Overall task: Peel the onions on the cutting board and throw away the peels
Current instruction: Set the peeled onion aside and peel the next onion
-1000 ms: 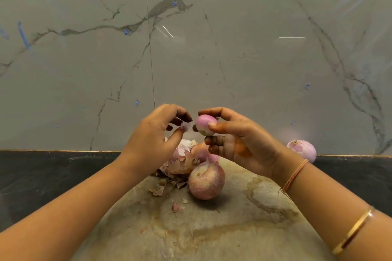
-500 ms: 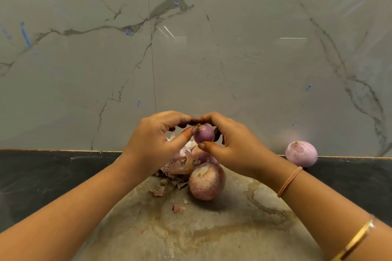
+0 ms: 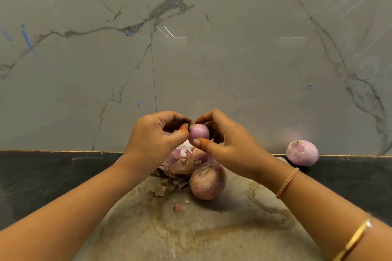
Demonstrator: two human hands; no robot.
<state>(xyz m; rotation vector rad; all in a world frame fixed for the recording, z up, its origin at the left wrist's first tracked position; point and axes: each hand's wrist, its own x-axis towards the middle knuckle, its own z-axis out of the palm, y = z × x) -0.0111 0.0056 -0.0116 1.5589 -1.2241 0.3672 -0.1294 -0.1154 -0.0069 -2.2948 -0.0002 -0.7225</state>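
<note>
Purple small round onion [image 3: 198, 133] is pinched in the right grip [image 3: 231, 144], thumb under it. The left grip [image 3: 152, 135] pinches the dry tip at its top. Just below both grips, a larger pink onion [image 3: 207, 181] and papery brown peels [image 3: 180, 161] lie on the stained grey-brown cutting board [image 3: 191, 229].

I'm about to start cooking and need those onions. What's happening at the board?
A person is peeling onions by hand. The right hand holds a small onion above the cutting board, and the left hand pinches the dry tip at its top. Below them on the board lie a pile of peels and a larger onion that looks unpeeled. A peeled onion sits on the dark counter to the right.
</note>
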